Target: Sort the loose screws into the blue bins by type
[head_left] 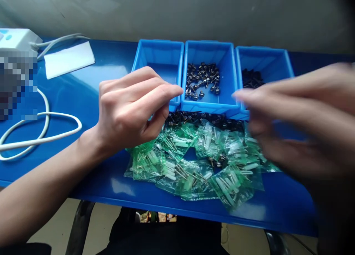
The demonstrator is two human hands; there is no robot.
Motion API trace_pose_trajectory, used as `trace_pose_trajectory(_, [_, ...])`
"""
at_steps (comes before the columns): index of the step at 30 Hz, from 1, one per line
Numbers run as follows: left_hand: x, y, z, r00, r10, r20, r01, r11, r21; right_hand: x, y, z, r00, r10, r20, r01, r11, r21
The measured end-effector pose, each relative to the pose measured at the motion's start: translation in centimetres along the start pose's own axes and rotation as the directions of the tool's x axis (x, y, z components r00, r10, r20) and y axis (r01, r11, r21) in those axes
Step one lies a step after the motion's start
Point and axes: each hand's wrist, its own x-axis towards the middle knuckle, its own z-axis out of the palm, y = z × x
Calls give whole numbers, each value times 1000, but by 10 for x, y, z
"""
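My left hand hovers over the front of the left blue bin, fingers curled and index finger stretched toward the middle bin. Its palm is hidden, so anything inside it does not show. Blurred by motion, my right hand is raised near the front of the right bin; I cannot make out anything in its fingers. Below and between both hands lie several clear-green plastic bags holding screws and white wall plugs. Dark screws are heaped behind the bags. More hex-head screws lie in the middle bin.
The left bin shows a bare floor where visible; the right bin contains dark screws. At left are a folded white paper, a white cable and a white device. The blue table's edge is in front.
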Motion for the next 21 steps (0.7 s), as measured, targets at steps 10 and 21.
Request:
trace_pose_trajectory(10, [-1, 0, -4, 998, -15, 60, 13, 999, 37, 24, -36, 31, 892, -389, 231, 443, 856, -266])
trace_pose_trajectory(21, [0, -1, -2, 1000, -3, 27, 3, 1000, 28, 6, -28, 12, 990, 100, 102, -119, 971, 206])
